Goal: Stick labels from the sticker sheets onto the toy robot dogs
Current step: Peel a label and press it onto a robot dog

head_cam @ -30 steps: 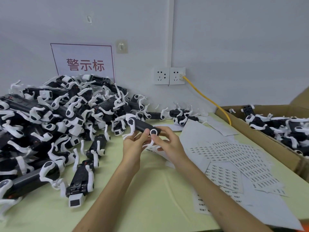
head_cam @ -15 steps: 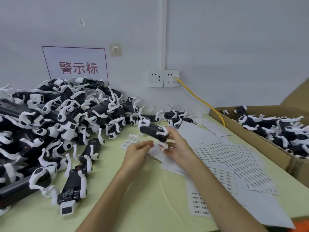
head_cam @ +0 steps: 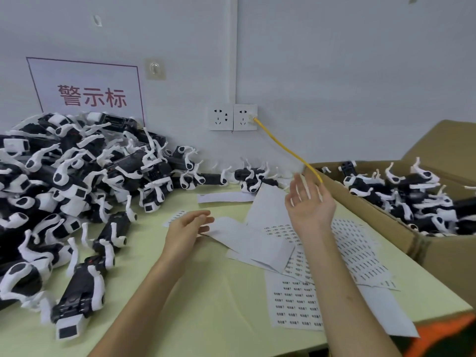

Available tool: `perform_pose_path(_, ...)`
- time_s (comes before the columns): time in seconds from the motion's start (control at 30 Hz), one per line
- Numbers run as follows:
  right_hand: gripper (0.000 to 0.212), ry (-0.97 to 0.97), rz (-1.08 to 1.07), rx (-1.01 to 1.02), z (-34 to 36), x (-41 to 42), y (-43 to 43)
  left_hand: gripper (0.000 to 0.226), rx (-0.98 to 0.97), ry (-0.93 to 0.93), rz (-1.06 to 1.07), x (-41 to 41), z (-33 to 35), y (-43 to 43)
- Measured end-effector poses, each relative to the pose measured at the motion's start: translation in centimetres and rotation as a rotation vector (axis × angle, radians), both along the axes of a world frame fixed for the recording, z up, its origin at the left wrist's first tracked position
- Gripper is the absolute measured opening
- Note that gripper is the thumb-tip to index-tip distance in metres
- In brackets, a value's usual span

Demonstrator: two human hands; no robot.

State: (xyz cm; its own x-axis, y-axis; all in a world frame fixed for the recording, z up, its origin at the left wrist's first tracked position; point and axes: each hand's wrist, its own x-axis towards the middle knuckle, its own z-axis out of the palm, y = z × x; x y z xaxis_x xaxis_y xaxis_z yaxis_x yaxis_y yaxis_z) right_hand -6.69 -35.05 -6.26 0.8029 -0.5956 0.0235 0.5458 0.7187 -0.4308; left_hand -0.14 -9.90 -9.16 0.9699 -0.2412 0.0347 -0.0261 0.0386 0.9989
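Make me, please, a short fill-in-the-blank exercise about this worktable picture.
The yellow cable is plugged into the ____ wall socket.
The raised right hand holds ____.
The big pile of toy dogs lies to the ____ of the sticker sheets.
More toy dogs fill the cardboard ____.
Missing words: right; nothing; left; box.

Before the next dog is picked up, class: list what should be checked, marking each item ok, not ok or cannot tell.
1. Right hand free: ok, open, holding nothing.
2. Left hand free: ok, relaxed over the table, holding nothing.
3. Pile of toy dogs close by the left hand: ok.
4. Sticker sheets show printed labels: ok.
5. Cardboard box has room for more dogs: cannot tell.
6. Dogs in the pile are unlabelled: cannot tell.
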Motion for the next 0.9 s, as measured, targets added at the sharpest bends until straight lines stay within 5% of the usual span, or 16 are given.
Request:
perform_pose_path(0.17, 0.032, 0.214, 0.04, -0.262, 0.2, 1.0, 1.8, 0.027, -0.448, 0.275, 0.113, 0.7, 0.9, 0.7)
perform_pose_path(0.47, 0.023, 0.341, 0.138, -0.512, 0.3, 1.7, 5.0, 0.063, -1.15, 0.47, 0.314, 1.1, 2.3, 4.0)
perform_pose_path(0.63, 0.022, 0.348, 0.176, -0.59, 0.1, 1.9, 5.7, 0.073, -1.268, 0.536, 0.383, 1.4, 2.4, 4.7)
perform_pose_path(0.9, 0.023, 0.354, 0.202, -0.663, -0.2, 1.9, 6.1, 0.036, -1.265, 0.656, 0.44, 1.7, 2.5, 5.0)
